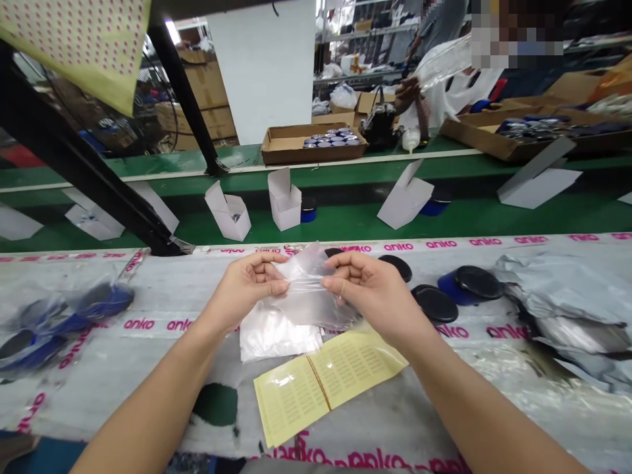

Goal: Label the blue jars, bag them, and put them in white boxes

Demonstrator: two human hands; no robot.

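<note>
Between my two hands is a clear plastic bag (pixel 306 289), pinched at its sides and raised over the table. My left hand (pixel 249 283) grips its left edge between thumb and fingers. On the opposite edge, the thumb and fingers of my right hand (pixel 365 289) are closed as well. Below lies a stack of clear plastic bags (pixel 276 339), partly covered by the held one. A yellow label sheet (pixel 328 382) with rows of small print rests nearer to me. Black round lids (pixel 434 304) and a blue jar with a black lid (pixel 469 285) stand right of my right hand.
Bagged blue jars (pixel 64 316) lie at the left. Beyond the table, a green conveyor belt (pixel 336 227) carries open white boxes (pixel 285 201) and blue jars. A black post (pixel 99 158) slants at left. Cardboard trays (pixel 313 155) and a co-worker's hand (pixel 409 92) are farther back.
</note>
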